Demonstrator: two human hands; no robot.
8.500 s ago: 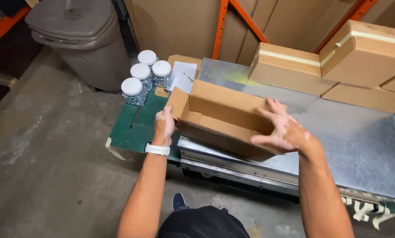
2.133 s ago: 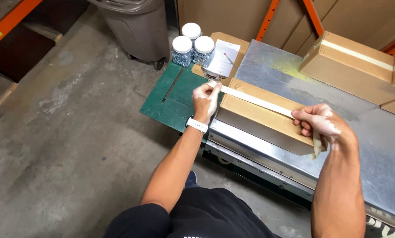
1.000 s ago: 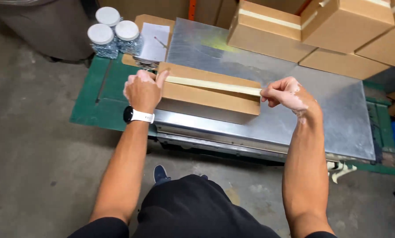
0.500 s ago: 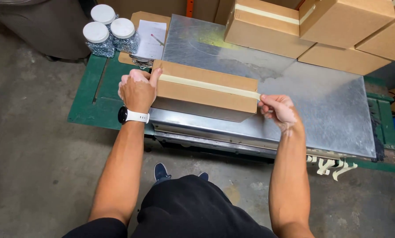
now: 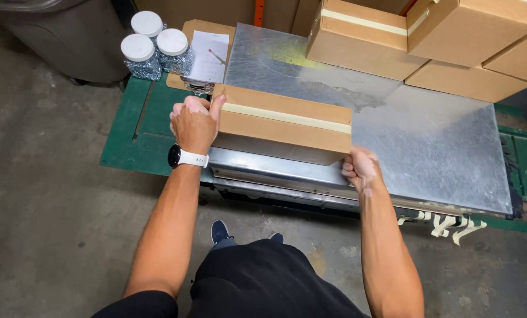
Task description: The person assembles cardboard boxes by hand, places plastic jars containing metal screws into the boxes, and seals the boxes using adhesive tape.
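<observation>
Item: taped cardboard box (image 5: pixel 284 125), lying on the metal table (image 5: pixel 440 147). We are pressing our left hand (image 5: pixel 194 122) flat, fingers closed, against its left end, while our right hand (image 5: pixel 358 168) is gripping the near right corner. Sealing looks done; lifting next calls for firm holds at both ends.

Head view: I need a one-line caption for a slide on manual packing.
Left hand and right hand grip opposite ends of a taped cardboard box on a metal table.

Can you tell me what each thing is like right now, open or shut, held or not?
Cardboard box: shut, taped along the top, held at both ends.
Left hand: pressed on the box's left end.
Right hand: gripping its right lower corner.
Three jars: upright, white lids on.
Stacked boxes: taped shut.
</observation>
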